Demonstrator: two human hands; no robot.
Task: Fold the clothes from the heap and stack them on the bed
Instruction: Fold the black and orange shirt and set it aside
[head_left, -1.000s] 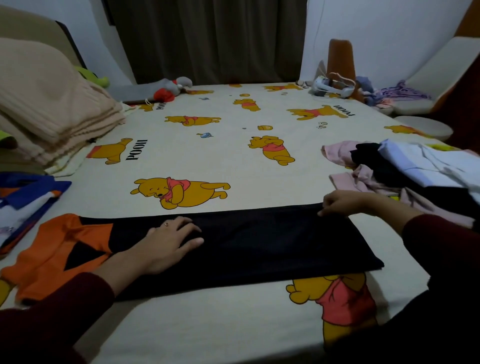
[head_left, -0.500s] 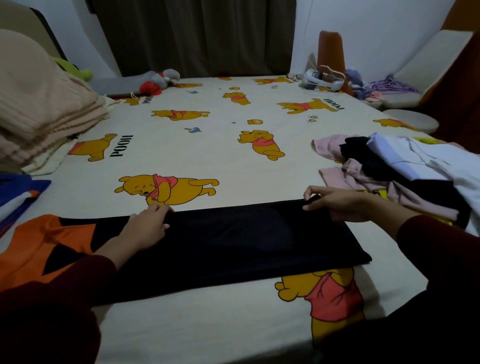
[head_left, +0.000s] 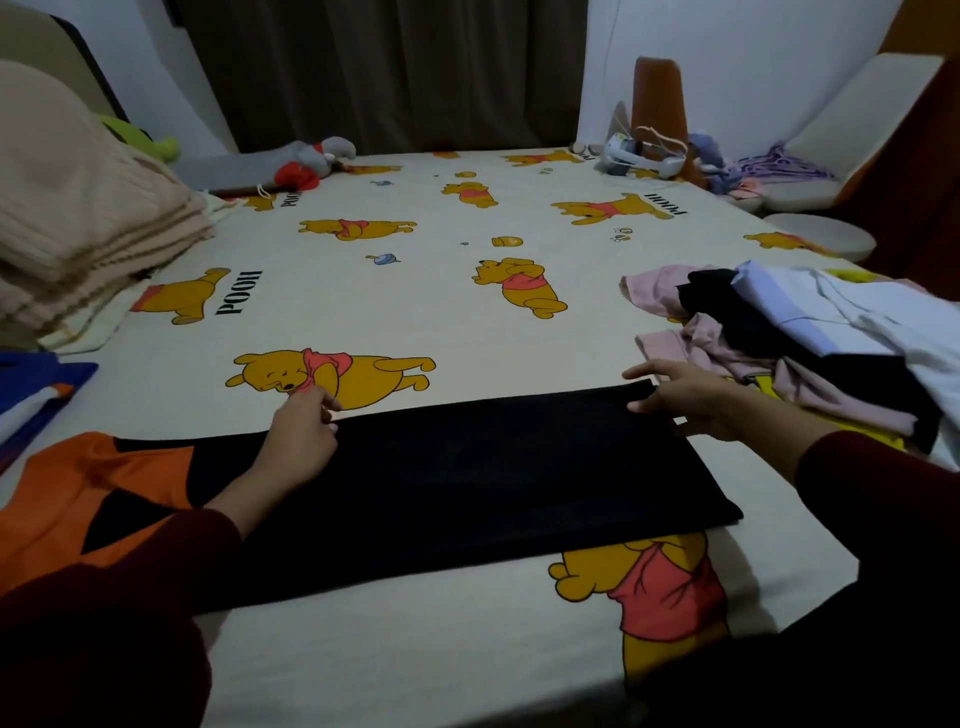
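Observation:
A black garment with orange shoulders (head_left: 467, 473) lies flat in a long strip across the near part of the bed (head_left: 395, 306). My left hand (head_left: 301, 431) pinches its far edge near the middle-left. My right hand (head_left: 685, 397) grips the far right corner of the same edge, thumb under the cloth. The heap of unfolded clothes (head_left: 800, 332), pink, black and white, lies on the right side of the bed just past my right hand.
Folded beige blankets (head_left: 78, 223) are piled at the left. A blue, white and orange cloth (head_left: 36, 395) lies at the left edge. A grey soft toy (head_left: 291, 161) and small clutter (head_left: 644, 156) sit at the far end near the curtain.
My left hand has gone from lying flat on the black cloth to pinching its far edge. My right hand has stayed at the far right corner, its grip tighter.

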